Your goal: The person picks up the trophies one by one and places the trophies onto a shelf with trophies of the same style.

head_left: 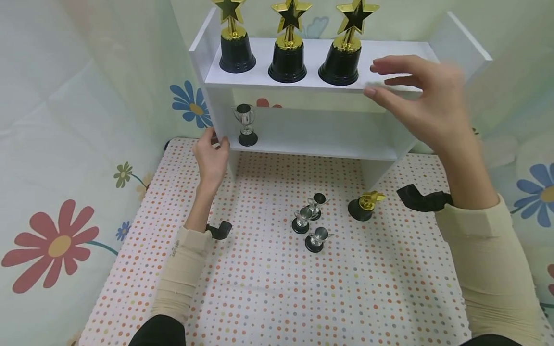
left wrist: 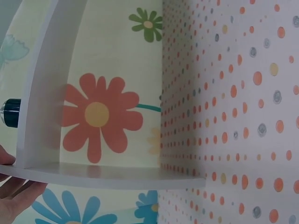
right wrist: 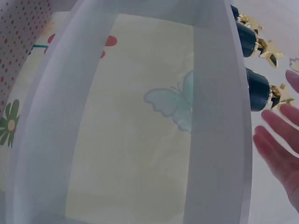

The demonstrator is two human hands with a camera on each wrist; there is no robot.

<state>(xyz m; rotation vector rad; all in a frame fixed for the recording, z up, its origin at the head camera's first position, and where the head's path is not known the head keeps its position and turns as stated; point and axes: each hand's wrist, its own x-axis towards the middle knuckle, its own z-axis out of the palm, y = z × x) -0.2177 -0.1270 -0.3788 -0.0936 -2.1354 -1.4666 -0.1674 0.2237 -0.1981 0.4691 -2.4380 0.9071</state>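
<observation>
The star trophies (head_left: 289,44) had a glossy, metallic-looking gold finish over smooth black bases (head_left: 287,63) — plastic, by the look of them, with a soft sheen. The silver cups (head_left: 304,214) shone like polished metal. The shelf unit (head_left: 316,132) appeared smooth and low-gloss, its exact material uncertain. The flowered backdrop (head_left: 117,72) looked like matt, faintly creased cloth; the sleeves (head_left: 489,269) were dull, wrinkled fabric — the dotted table covering (head_left: 259,293), smooth and matt.
</observation>
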